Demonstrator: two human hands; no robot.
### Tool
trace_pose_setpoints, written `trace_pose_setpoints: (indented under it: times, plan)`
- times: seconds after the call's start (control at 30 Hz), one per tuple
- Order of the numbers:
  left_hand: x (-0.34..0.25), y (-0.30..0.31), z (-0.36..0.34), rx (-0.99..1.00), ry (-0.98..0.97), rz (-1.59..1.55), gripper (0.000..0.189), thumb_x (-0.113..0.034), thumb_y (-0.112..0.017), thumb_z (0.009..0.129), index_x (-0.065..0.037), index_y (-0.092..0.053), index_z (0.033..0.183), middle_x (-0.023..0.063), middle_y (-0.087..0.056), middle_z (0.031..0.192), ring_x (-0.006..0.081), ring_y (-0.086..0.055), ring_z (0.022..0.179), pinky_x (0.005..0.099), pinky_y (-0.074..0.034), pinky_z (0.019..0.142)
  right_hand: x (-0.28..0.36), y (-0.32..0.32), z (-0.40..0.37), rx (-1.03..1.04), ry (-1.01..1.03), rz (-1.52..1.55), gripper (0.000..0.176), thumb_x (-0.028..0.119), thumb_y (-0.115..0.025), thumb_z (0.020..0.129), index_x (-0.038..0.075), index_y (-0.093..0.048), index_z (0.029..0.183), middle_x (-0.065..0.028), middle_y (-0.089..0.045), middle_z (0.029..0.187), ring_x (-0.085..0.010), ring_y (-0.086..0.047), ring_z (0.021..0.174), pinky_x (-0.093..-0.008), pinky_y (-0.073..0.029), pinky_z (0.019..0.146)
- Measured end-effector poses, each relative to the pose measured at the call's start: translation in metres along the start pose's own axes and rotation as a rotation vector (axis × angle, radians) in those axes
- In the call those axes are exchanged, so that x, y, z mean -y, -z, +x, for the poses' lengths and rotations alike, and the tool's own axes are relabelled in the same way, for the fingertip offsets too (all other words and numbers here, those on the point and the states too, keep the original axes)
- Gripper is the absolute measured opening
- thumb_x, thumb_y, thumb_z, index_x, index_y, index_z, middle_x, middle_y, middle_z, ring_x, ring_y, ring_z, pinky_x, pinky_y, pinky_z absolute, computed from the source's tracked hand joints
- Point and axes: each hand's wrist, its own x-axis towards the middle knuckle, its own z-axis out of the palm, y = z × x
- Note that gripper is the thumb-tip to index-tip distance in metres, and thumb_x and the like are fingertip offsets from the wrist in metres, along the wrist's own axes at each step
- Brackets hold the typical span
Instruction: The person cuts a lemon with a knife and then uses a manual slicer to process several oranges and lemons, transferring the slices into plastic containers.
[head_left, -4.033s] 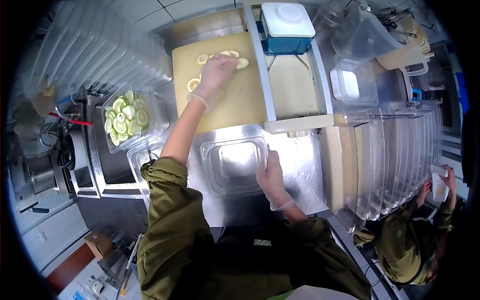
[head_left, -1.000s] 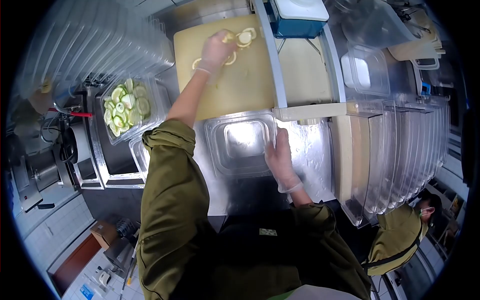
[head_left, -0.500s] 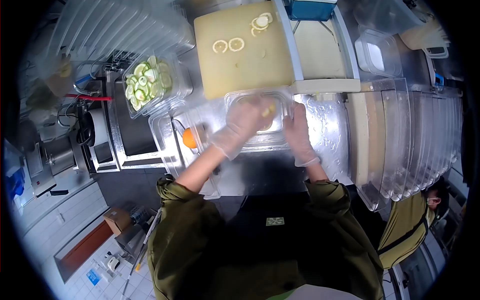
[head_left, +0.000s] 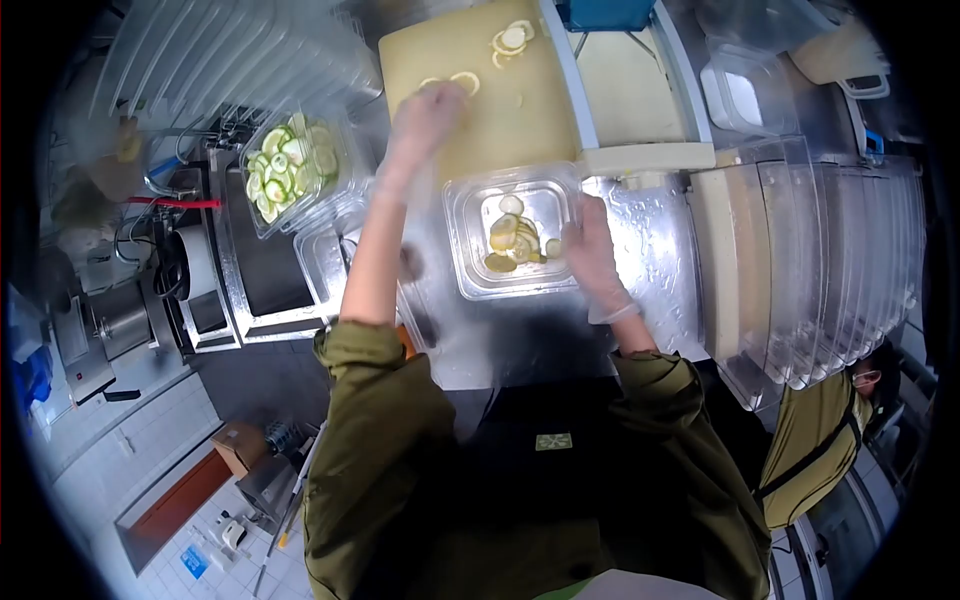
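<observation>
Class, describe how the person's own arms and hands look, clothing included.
The left hand and right hand wear thin, see-through gloves, the left one blurred. The olive-green sleeves are rolled up in bunched folds, leaving the forearms bare.

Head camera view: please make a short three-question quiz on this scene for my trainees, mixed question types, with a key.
1. True or false: the wearer's left hand is over the cutting board.
2. The right hand is at: A) the red handle; B) the clear container of yellow slices; C) the cardboard box.
3. Fill in: the green-edged slices lie to the ____ of the cutting board in this view.

Key: 1. True; 2. B; 3. left
</observation>
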Motion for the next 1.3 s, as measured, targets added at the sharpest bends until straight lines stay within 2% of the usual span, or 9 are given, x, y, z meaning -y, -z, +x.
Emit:
trace_pose_setpoints:
  times: [0.13,0.23,0.47,0.67,0.83,0.93,1.13,1.23,1.3]
  plan:
    - [0.045,-0.021,0.084,-0.342,0.246,0.614,0.057,-0.044,-0.065,0.074,-0.008,-0.058,0.118,0.0193,-0.060,0.114,0.0300,-0.056,0.110,0.0342,-0.047,0.088,-0.007,-0.002,-0.001,-0.017,0.036,-0.071,0.037,-0.006,-0.045,0.078,-0.001,-0.047,0.115,-0.0161,-0.047,0.102,-0.0294,-0.049,0.097,-0.0361,-0.039,0.090]
    - [0.008,-0.043,0.072,-0.333,0.293,0.705,0.066,-0.043,-0.068,0.071,-0.008,-0.052,0.124,0.0246,-0.056,0.116,0.0370,-0.051,0.113,0.0358,-0.047,0.090,-0.002,0.002,0.005,-0.041,0.125,-0.043,0.037,-0.007,-0.046,0.077,-0.002,-0.046,0.113,-0.0169,-0.047,0.100,-0.0315,-0.049,0.096,-0.0376,-0.040,0.088]
    - [0.046,-0.046,0.100,-0.067,-0.064,0.413,0.046,-0.029,-0.067,0.076,-0.004,-0.058,0.113,0.0210,-0.061,0.106,0.0313,-0.056,0.107,0.0380,-0.047,0.088,-0.016,-0.007,-0.011,-0.031,-0.123,-0.050,0.037,-0.008,-0.046,0.076,-0.002,-0.045,0.112,-0.0172,-0.046,0.099,-0.0334,-0.048,0.095,-0.0384,-0.041,0.087]
    - [-0.057,-0.019,-0.043,0.103,-0.180,-0.012,0.039,-0.030,-0.070,0.077,-0.005,-0.060,0.106,0.0153,-0.061,0.106,0.0262,-0.059,0.099,0.0359,-0.046,0.086,-0.045,-0.017,-0.022,-0.059,-0.101,-0.095,0.036,-0.007,-0.045,0.076,0.000,-0.046,0.111,-0.0161,-0.044,0.098,-0.0322,-0.048,0.094,-0.0373,-0.041,0.087]
    - [-0.067,-0.001,-0.071,0.645,-0.143,0.181,0.040,-0.034,-0.066,0.082,-0.007,-0.060,0.111,0.0123,-0.059,0.112,0.0218,-0.058,0.101,0.0334,-0.045,0.087,-0.033,-0.011,-0.018,-0.029,-0.136,-0.015,0.036,-0.008,-0.044,0.076,0.001,-0.046,0.110,-0.0151,-0.044,0.098,-0.0309,-0.048,0.093,-0.0367,-0.040,0.087]
    - [-0.063,-0.004,-0.024,0.406,0.028,-0.200,0.043,-0.038,-0.063,0.083,-0.008,-0.061,0.114,0.0102,-0.063,0.107,0.0204,-0.060,0.100,0.0311,-0.045,0.088,-0.038,-0.015,-0.022,-0.061,-0.161,0.011,0.036,-0.009,-0.044,0.075,0.001,-0.047,0.110,-0.0151,-0.045,0.098,-0.0303,-0.048,0.094,-0.0363,-0.040,0.088]
    - [-0.017,-0.054,0.147,-0.124,-0.521,0.393,0.041,-0.029,-0.054,0.090,-0.003,-0.054,0.122,0.0103,-0.063,0.100,0.0145,-0.061,0.089,0.0293,-0.047,0.080,-0.036,-0.018,-0.021,-0.087,-0.308,0.097,0.039,-0.010,-0.045,0.074,0.002,-0.048,0.112,-0.0142,-0.044,0.098,-0.0291,-0.048,0.093,-0.0348,-0.040,0.089]
    - [-0.025,-0.063,0.171,0.044,-0.602,0.565,0.040,-0.026,-0.060,0.078,-0.002,-0.061,0.109,0.0257,-0.062,0.104,0.0368,-0.059,0.100,0.0423,-0.047,0.088,-0.033,-0.016,-0.020,-0.058,-0.285,0.051,0.040,-0.010,-0.045,0.074,0.002,-0.048,0.112,-0.0138,-0.044,0.098,-0.0288,-0.048,0.093,-0.0348,-0.041,0.088]
    - [0.013,-0.086,0.205,-0.033,-0.477,0.703,0.042,-0.020,-0.063,0.077,-0.003,-0.058,0.115,0.0254,-0.061,0.105,0.0369,-0.057,0.102,0.0422,-0.046,0.089,-0.032,-0.015,-0.020,-0.028,-0.286,0.006,0.042,-0.010,-0.043,0.074,0.000,-0.048,0.115,-0.0168,-0.045,0.105,-0.0326,-0.046,0.100,-0.0376,-0.038,0.091]
